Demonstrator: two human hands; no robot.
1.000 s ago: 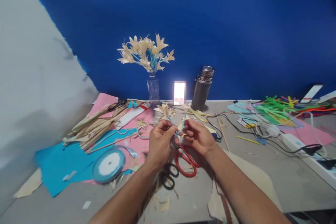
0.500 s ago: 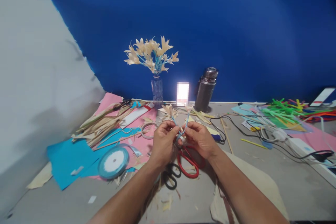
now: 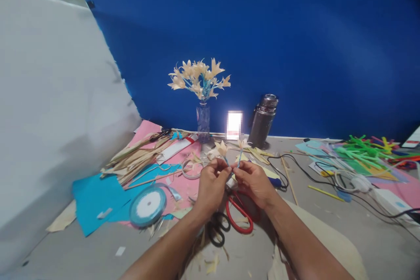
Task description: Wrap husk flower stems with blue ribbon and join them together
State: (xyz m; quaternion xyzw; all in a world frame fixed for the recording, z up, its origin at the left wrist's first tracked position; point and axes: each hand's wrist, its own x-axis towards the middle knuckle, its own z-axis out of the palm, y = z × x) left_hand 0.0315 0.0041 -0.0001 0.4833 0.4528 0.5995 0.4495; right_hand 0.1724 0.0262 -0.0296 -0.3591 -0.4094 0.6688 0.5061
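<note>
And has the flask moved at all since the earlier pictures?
No. Against the blue wall, the flask keeps its place right of the vase; only the view shifted.

Lower ends of the blue flower stems (image 3: 239, 159) lost behind fingers (image 3: 244, 167)

The left hand (image 3: 210, 186) and right hand (image 3: 254, 180) screen where the stems meet, so their join cannot be told. The blades of the red-handled scissors (image 3: 243, 230) and black-handled scissors (image 3: 214, 227) are mostly out of sight; a dark blue handle (image 3: 276, 182) runs partly behind the right hand. A glowing rectangle (image 3: 234, 124) is pixelated past reading. The right edge crops a phone (image 3: 412, 138); the bottom edge cuts both forearms (image 3: 305, 232).
</note>
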